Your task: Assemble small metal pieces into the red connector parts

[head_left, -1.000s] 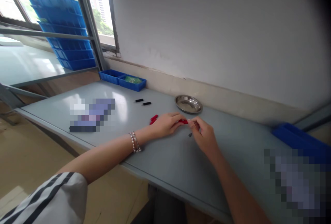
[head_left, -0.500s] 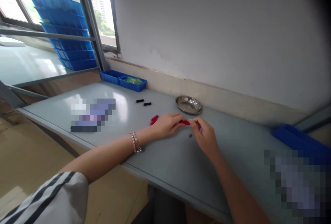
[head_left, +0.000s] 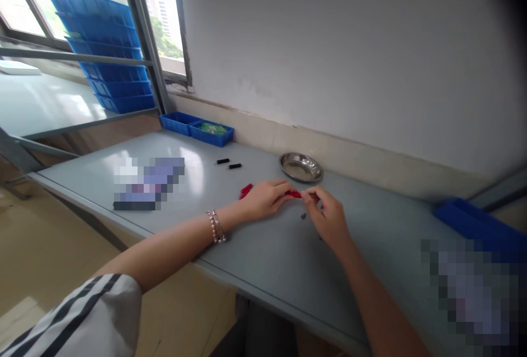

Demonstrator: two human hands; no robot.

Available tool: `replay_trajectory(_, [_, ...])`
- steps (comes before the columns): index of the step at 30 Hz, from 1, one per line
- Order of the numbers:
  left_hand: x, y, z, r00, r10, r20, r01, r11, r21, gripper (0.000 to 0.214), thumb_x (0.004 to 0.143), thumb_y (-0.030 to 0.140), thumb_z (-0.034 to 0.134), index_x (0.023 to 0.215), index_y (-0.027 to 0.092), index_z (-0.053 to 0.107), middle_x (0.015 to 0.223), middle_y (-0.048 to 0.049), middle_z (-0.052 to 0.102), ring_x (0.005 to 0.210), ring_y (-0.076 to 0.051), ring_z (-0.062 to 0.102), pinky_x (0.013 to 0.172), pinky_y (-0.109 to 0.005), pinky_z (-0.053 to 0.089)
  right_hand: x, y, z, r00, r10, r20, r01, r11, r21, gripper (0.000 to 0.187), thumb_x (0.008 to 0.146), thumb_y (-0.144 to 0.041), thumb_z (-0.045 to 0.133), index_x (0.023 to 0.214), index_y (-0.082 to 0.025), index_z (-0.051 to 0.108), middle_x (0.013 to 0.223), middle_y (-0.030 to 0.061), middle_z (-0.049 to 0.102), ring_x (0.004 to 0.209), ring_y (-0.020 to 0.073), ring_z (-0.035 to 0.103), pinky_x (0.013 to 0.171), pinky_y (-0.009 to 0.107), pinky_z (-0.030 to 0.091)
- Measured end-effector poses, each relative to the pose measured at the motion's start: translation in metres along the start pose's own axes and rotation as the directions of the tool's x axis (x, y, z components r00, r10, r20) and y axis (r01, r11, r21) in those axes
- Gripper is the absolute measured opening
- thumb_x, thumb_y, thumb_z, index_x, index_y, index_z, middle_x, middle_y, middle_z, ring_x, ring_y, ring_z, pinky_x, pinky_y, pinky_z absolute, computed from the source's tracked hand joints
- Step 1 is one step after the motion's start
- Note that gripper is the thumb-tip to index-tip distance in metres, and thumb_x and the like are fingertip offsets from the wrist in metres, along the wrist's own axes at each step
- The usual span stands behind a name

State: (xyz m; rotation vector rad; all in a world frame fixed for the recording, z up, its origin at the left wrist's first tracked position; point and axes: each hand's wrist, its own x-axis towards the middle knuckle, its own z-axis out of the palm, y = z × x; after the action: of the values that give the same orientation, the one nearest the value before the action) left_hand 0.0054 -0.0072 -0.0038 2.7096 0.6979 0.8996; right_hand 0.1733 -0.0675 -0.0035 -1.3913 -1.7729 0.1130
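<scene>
Holding a small red piece (head_left: 293,194) with both hands over the gray table (head_left: 263,258).

Almost nothing had changed in the last second: the right hand (head_left: 327,217) had only slid a tiny bit closer to the left hand (head_left: 265,199), so the same fiddly work on the red piece was likely still going on. The left hand's fingers were curled shut on one end of it, and the right hand's fingertips were pinched on the other end. The red piece sat just above the table, near a metal dish (head_left: 317,174). A tiny dark bit (head_left: 303,216) lay just below it, and another red part (head_left: 246,190) lay by the left hand. No words or labels could be read, and two patches were blurred out.
</scene>
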Motion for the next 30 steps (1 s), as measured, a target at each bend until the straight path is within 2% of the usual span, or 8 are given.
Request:
replay_trajectory(6, [0.000, 0.003, -0.001, 1.000, -0.003, 0.023, 0.003, 1.000, -0.007, 0.025, 0.089, 0.030, 0.038, 0.100, 0.016, 0.056, 0.095, -0.0064, 0.062, 0.080, -0.013, 0.058, 0.068, -0.022, 0.043, 0.000, 0.002, 0.002, 0.999, -0.039, 0.026, 0.040, 0.998, -0.055, 0.038, 0.089, -0.039, 0.033, 0.061, -0.018, 0.048, 0.058, 0.0014, 0.050, 0.061, 0.0152, 0.045, 0.059, 0.026, 0.034])
replay_trajectory(10, [0.000, 0.002, -0.001, 0.999, -0.019, 0.028, 0.019, 1.000, -0.007, 0.026, 0.090, 0.031, 0.036, 0.100, 0.016, 0.056, 0.096, -0.0066, 0.061, 0.081, -0.013, 0.058, 0.069, -0.022, 0.043, 0.001, 0.002, 0.001, 0.996, -0.088, 0.009, 0.088, 0.995, -0.035, 0.031, 0.088, -0.034, 0.036, 0.065, -0.018, 0.050, 0.062, 0.0019, 0.052, 0.062, 0.0147, 0.046, 0.060, 0.025, 0.034])
replay_trajectory(14, [0.000, 0.001, -0.002, 1.000, -0.020, 0.006, 0.020, 1.000, 0.012, 0.027, 0.090, 0.030, 0.035, 0.100, 0.017, 0.056, 0.096, -0.0066, 0.061, 0.080, -0.013, 0.058, 0.069, -0.022, 0.043, 0.002, 0.005, -0.002, 0.997, -0.066, -0.029, 0.064, 0.997, -0.044, 0.026, 0.086, -0.034, 0.039, 0.073, -0.017, 0.053, 0.067, 0.0019, 0.055, 0.064, 0.0141, 0.048, 0.062, 0.024, 0.036])
replay_trajectory(18, [0.002, -0.001, -0.009, 0.990, -0.141, -0.015, 0.142, 0.975, 0.174, 0.027, 0.089, 0.029, 0.036, 0.103, 0.017, 0.056, 0.096, -0.0075, 0.061, 0.077, -0.015, 0.059, 0.065, -0.024, 0.043, 0.002, 0.015, -0.006, 1.000, 0.013, -0.028, -0.020, 0.967, -0.256, 0.033, 0.086, -0.037, 0.035, 0.065, -0.018, 0.051, 0.060, 0.0023, 0.054, 0.059, 0.0149, 0.048, 0.056, 0.026, 0.033])
replay_trajectory(20, [0.004, -0.004, -0.014, 0.968, -0.248, -0.031, 0.246, 0.923, 0.297, 0.026, 0.087, 0.028, 0.037, 0.103, 0.016, 0.055, 0.094, -0.0083, 0.061, 0.075, -0.017, 0.059, 0.063, -0.026, 0.043, 0.002, 0.020, -0.008, 0.999, 0.043, -0.019, -0.047, 0.909, -0.415, 0.039, 0.086, -0.038, 0.034, 0.054, -0.019, 0.046, 0.054, 0.0027, 0.051, 0.054, 0.0154, 0.045, 0.051, 0.026, 0.028])
replay_trajectory(23, [0.006, -0.013, -0.023, 0.908, -0.414, -0.058, 0.397, 0.809, 0.433, 0.024, 0.084, 0.024, 0.039, 0.100, 0.015, 0.055, 0.092, -0.0096, 0.060, 0.078, -0.021, 0.059, 0.064, -0.029, 0.043, 0.000, 0.025, -0.008, 0.995, 0.099, 0.014, -0.072, 0.808, -0.584, 0.042, 0.085, -0.035, 0.038, 0.047, -0.019, 0.044, 0.048, 0.0032, 0.049, 0.049, 0.0156, 0.044, 0.048, 0.027, 0.023])
replay_trajectory(27, [0.006, -0.026, -0.030, 0.807, -0.588, -0.052, 0.531, 0.684, 0.501, 0.023, 0.082, 0.023, 0.039, 0.095, 0.013, 0.056, 0.092, -0.0117, 0.059, 0.083, -0.025, 0.059, 0.065, -0.032, 0.044, -0.003, 0.028, -0.005, 0.977, 0.181, 0.108, -0.051, 0.702, -0.711, 0.035, 0.083, -0.030, 0.043, 0.053, -0.018, 0.057, 0.056, 0.0073, 0.056, 0.055, 0.0184, 0.051, 0.049, 0.028, 0.027])
replay_trajectory(30, [0.004, -0.033, -0.032, 0.756, -0.655, -0.008, 0.555, 0.635, 0.537, 0.024, 0.081, 0.020, 0.038, 0.092, 0.012, 0.058, 0.094, -0.0136, 0.058, 0.084, -0.026, 0.058, 0.066, -0.033, 0.045, -0.006, 0.029, 0.000, 0.966, 0.200, 0.165, -0.008, 0.658, -0.753, 0.033, 0.084, -0.030, 0.043, 0.064, -0.015, 0.065, 0.066, 0.0128, 0.060, 0.066, 0.0233, 0.055, 0.054, 0.031, 0.033])
